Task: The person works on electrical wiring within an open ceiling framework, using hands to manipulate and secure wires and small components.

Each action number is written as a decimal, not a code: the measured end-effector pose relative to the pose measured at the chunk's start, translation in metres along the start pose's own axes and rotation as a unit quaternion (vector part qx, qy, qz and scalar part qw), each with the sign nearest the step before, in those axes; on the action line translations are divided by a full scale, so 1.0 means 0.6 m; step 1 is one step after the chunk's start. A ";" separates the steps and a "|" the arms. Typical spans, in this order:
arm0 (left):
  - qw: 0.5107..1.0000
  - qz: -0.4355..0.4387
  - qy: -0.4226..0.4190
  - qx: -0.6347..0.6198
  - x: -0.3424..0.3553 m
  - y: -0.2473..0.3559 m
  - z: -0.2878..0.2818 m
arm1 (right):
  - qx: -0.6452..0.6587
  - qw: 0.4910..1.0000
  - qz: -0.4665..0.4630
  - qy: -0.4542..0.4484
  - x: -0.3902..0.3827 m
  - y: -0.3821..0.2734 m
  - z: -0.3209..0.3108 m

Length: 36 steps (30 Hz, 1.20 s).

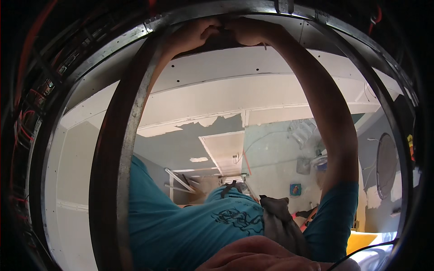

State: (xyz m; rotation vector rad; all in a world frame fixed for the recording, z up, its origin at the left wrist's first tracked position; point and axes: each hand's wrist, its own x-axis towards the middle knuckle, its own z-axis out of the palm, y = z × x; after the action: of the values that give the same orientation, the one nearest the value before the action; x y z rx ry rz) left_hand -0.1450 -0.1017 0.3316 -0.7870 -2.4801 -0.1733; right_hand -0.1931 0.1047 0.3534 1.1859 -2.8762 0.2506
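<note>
Both arms are raised to the far edge of an opening in a metal ceiling frame. My left hand (pixel 196 35) reaches up behind a metal channel (pixel 129 131), its fingers curled closed. Right beside it, my right hand (pixel 246 30) is closed too, the two hands almost meeting. Whatever is between the fingers is too dark and small to make out. The hands are close under the curved metal rail (pixel 199 14). A short thin point (pixel 265 45) sticks out below my right wrist.
White boards with dark screw holes (pixel 217 67) line the dropped ceiling edge. Red cables (pixel 27 122) run among dark framing at the left. Another metal channel (pixel 384 95) curves down the right side. Far below are a floor (pixel 271 153) and a yellow object (pixel 360 241).
</note>
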 end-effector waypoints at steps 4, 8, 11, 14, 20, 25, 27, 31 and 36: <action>0.999 0.038 -0.004 0.021 -0.012 -0.002 -0.010 | -0.015 0.984 -0.155 0.087 0.064 0.024 0.051; 0.989 0.029 0.080 0.124 -0.035 0.005 -0.002 | -0.004 0.989 -0.109 0.099 0.037 0.009 0.050; 0.977 -0.002 0.089 0.191 -0.044 -0.005 0.005 | 0.009 0.984 -0.120 0.135 0.048 0.013 0.066; 0.980 -0.012 0.077 0.181 -0.039 0.006 0.003 | 0.018 0.983 -0.112 0.147 0.047 0.025 0.069; 0.973 -0.005 0.095 0.208 -0.041 -0.022 0.006 | -0.017 0.982 -0.074 0.170 0.065 0.011 0.069; 0.979 -0.042 0.075 0.187 -0.047 0.008 -0.006 | 0.058 0.966 -0.088 0.237 0.028 0.006 0.083; 0.978 -0.107 0.038 0.176 -0.046 0.039 -0.021 | 0.061 0.950 -0.104 0.288 0.030 0.012 0.098; 0.992 -0.085 0.039 0.087 -0.017 0.031 0.001 | 0.043 0.900 -0.154 0.406 0.049 0.079 0.125; 0.993 -0.089 0.078 -0.019 -0.054 0.018 0.007 | 0.106 0.923 -0.112 0.352 0.021 0.036 0.106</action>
State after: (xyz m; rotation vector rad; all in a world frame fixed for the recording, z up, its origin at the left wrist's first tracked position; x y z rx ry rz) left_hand -0.1186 -0.1079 0.3109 -0.5439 -2.4016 -0.3333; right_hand -0.2143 0.1010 0.2889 1.1305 -2.1112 0.8078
